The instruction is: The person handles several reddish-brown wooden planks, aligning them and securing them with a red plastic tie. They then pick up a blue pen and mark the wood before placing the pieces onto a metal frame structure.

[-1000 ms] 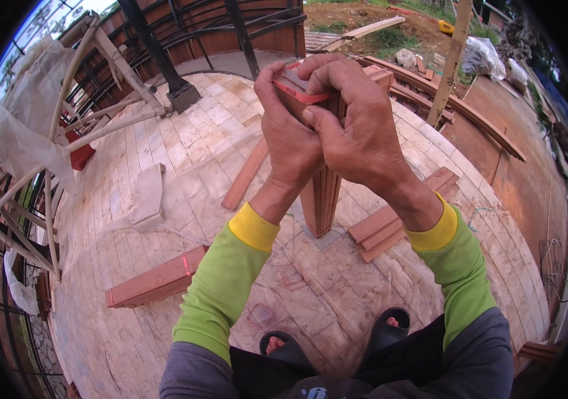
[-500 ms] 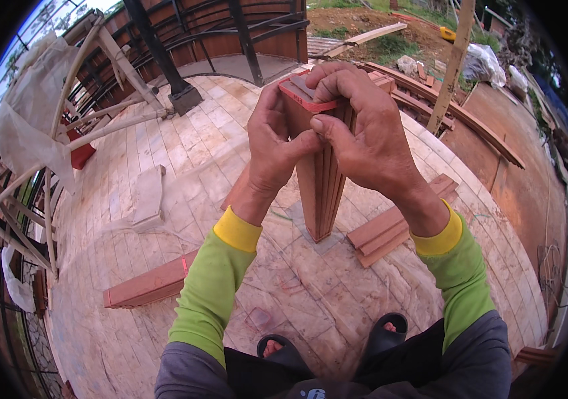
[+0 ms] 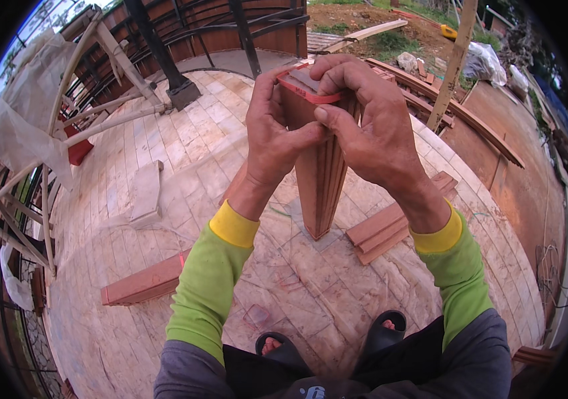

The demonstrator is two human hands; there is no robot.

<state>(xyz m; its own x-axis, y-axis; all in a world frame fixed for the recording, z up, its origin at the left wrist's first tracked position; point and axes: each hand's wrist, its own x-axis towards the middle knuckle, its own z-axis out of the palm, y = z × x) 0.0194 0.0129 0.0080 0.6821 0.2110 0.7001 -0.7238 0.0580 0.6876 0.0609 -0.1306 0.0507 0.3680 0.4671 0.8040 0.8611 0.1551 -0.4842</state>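
A bundle of reddish-brown wooden boards [image 3: 320, 193] stands on end on the floor in front of me, its top raised toward my hands. Around its upper end runs a red band [image 3: 294, 91], which bulges a little off the wood on the right side. My left hand [image 3: 272, 139] is closed around the left side of the bundle, its thumb across the near face. On the other side my right hand [image 3: 380, 126] has its fingers curled over the top edge, with thumb and forefinger at the red band. The far fingertips are partly hidden.
Another banded board bundle [image 3: 141, 280] lies at left, with loose boards [image 3: 397, 223] at right. A pale slab [image 3: 145, 189] rests on the plastic-covered tiles. Black posts [image 3: 177, 86] and a bamboo frame [image 3: 108, 126] stand behind; a timber stack [image 3: 477, 126] lies far right.
My right thumb and forefinger have shifted slightly up along the band, which now stands out a bit more at its right end. The left hand keeps its grip on the boards.
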